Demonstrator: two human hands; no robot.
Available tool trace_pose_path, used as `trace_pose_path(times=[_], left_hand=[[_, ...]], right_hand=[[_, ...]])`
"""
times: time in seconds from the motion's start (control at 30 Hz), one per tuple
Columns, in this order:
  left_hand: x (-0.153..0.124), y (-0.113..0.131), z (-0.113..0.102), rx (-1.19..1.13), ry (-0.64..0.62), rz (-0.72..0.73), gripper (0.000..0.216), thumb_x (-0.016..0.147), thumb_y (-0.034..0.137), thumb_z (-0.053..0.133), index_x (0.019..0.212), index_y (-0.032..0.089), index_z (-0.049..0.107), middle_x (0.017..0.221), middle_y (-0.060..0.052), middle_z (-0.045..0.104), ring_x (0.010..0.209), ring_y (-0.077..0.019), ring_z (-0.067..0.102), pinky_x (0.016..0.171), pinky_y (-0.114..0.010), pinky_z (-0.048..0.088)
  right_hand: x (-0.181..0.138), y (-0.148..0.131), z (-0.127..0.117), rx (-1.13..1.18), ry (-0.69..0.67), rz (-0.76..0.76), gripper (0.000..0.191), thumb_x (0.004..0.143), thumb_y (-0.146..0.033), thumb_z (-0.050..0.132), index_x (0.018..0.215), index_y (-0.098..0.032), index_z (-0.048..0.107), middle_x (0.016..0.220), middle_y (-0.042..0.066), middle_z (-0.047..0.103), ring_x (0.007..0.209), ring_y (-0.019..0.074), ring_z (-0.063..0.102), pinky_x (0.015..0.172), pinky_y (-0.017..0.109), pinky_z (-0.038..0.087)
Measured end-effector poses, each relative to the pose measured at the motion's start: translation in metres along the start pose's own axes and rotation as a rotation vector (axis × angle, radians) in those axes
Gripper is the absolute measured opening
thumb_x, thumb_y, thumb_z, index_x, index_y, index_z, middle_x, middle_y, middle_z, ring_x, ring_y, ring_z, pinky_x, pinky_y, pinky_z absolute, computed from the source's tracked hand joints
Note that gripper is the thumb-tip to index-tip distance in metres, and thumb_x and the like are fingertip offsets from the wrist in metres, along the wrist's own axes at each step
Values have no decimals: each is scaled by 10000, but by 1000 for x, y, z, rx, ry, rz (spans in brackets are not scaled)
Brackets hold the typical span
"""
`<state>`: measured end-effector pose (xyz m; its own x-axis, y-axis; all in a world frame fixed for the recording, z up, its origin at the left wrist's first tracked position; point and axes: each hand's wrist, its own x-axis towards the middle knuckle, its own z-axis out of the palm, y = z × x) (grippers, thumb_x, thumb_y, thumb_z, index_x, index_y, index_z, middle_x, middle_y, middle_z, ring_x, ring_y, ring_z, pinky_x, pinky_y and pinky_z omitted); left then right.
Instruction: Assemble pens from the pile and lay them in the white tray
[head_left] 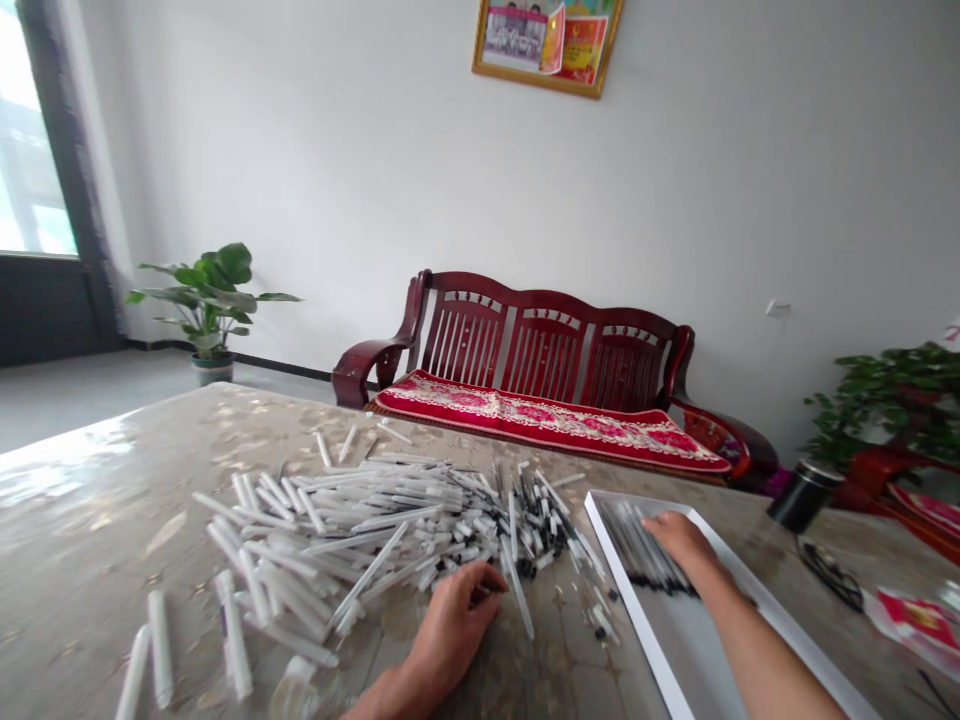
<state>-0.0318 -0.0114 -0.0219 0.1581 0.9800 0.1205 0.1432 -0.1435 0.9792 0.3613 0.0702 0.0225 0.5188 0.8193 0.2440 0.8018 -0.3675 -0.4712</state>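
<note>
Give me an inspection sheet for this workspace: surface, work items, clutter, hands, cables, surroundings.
Surface: glossy marbled table, strong window glare at left.
Work items: loose pile of white pen barrels and caps; dark refills mixed in at its right; shallow white tray with a row of dark pens.
Clutter: black cup, red packet.
Hands: left hand resting at the pile's edge, fingers curled on a piece; right hand flat on the pens in the tray.
Cables: dark cord-like item, unclear.
Surroundings: wooden bench with red cushion, potted plants, framed picture.
</note>
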Motion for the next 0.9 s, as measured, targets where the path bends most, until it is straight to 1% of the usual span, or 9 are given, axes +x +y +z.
trace_pose_path(times=[0.07, 0.13, 0.2, 0.3, 0.37, 0.53, 0.63, 0.7, 0.9], left_hand=[[1, 1, -2, 29, 26, 24, 192, 666, 136, 566, 736, 216, 726, 615, 6, 670, 592, -184, 592, 620, -254, 417], [3, 2, -4, 54, 37, 36, 193, 680, 142, 563, 740, 221, 728, 638, -2, 688, 618, -194, 608, 636, -258, 423], [4, 3, -5, 76, 40, 45, 193, 693, 147, 562, 745, 224, 731, 666, -9, 706, 641, -201, 623, 651, -261, 428], [4, 4, -6, 108, 38, 53, 206, 703, 137, 553, 758, 226, 731, 713, -16, 731, 678, -205, 646, 670, -258, 432], [3, 3, -6, 142, 33, 58, 220, 707, 126, 548, 775, 226, 732, 751, -17, 745, 714, -200, 660, 684, -250, 432], [2, 3, -8, 244, 15, 60, 248, 729, 118, 534, 828, 227, 733, 833, -14, 766, 780, -185, 678, 701, -235, 428], [4, 2, -9, 261, 32, 52, 239, 752, 141, 531, 849, 225, 733, 848, -21, 769, 784, -190, 681, 705, -244, 432], [6, 1, -10, 246, 42, 49, 234, 754, 143, 530, 850, 217, 730, 849, -29, 767, 789, -197, 681, 715, -251, 436], [9, -1, -10, 196, 92, 73, 214, 743, 121, 533, 821, 200, 716, 779, -39, 743, 768, -207, 669, 719, -270, 451]], right_hand=[[-4, -9, -5, -8, -49, -7, 183, 652, -251, 697, 482, -214, 638, 564, 95, 668, 716, 295, 662, 668, 356, 418], [-14, -25, -8, -1, -68, -37, 77, 684, -222, 654, 637, -205, 712, 750, 133, 735, 824, 312, 677, 716, 366, 431], [-31, -47, -6, 33, -92, -111, 156, 732, -224, 611, 808, -209, 746, 920, 131, 756, 905, 290, 680, 757, 345, 443], [-69, -88, 9, 108, -204, -278, 205, 757, -227, 588, 882, -250, 749, 945, 43, 770, 907, 219, 690, 763, 270, 460], [-98, -114, 23, 123, -277, -364, 205, 754, -248, 598, 890, -257, 750, 927, 18, 774, 883, 204, 694, 747, 256, 468], [-141, -165, 50, 10, -316, -427, 246, 819, -291, 563, 980, -217, 734, 964, 78, 765, 935, 212, 693, 771, 258, 455], [-146, -182, 59, -89, -315, -407, 261, 805, -298, 586, 994, -180, 721, 989, 140, 752, 970, 273, 690, 774, 302, 462], [-147, -186, 62, -139, -322, -392, 244, 777, -241, 594, 971, -172, 723, 992, 159, 749, 978, 301, 690, 777, 324, 467], [-151, -184, 57, -158, -321, -348, 327, 754, -103, 509, 988, -186, 720, 1020, 124, 751, 996, 252, 685, 793, 284, 460]])
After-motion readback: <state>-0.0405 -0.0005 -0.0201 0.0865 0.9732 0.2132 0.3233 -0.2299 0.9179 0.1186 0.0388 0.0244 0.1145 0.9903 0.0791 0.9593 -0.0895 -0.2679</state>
